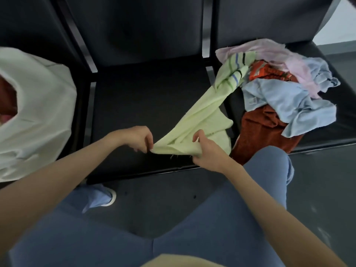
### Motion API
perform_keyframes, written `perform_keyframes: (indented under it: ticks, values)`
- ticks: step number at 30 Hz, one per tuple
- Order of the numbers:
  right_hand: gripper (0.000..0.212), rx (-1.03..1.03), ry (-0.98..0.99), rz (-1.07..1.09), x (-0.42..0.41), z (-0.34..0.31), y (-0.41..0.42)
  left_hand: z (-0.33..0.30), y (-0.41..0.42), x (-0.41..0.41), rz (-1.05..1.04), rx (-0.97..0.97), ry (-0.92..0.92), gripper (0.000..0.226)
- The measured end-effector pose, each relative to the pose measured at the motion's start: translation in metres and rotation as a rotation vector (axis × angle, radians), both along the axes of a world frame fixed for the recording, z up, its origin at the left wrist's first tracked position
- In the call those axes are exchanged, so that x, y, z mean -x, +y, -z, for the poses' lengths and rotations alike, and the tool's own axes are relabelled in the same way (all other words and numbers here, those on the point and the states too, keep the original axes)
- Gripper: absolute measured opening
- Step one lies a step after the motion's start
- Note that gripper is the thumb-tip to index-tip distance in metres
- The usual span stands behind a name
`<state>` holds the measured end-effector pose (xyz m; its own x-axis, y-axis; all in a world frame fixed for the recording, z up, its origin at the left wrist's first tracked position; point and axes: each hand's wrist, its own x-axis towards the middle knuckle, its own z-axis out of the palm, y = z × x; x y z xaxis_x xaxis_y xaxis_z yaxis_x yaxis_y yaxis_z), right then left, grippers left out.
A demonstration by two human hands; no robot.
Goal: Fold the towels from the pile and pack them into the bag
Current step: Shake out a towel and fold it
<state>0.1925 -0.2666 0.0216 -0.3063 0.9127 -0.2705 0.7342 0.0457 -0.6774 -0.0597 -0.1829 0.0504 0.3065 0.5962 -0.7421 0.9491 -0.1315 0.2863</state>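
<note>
Both hands (173, 144) pinching green towel's (202, 116) near end, length running up-right toward pile (285, 89)

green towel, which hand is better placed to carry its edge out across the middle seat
Left. The left hand pinches the green towel at its free end over the bare middle seat; the right hand grips nearer the pile.
</note>
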Motion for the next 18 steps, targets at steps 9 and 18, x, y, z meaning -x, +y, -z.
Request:
perform_keyframes:
  ticks: [9,18]
  values:
    - [0.017,-0.112,0.202,0.330,-0.032,0.016,0.010,0.035,0.051,-0.106,-0.191,-0.505,-0.322,0.028]
    - [0.013,0.082,0.454,0.647,-0.045,0.001,0.025,0.057,0.042,-0.108,-0.390,-0.662,-0.487,0.015]
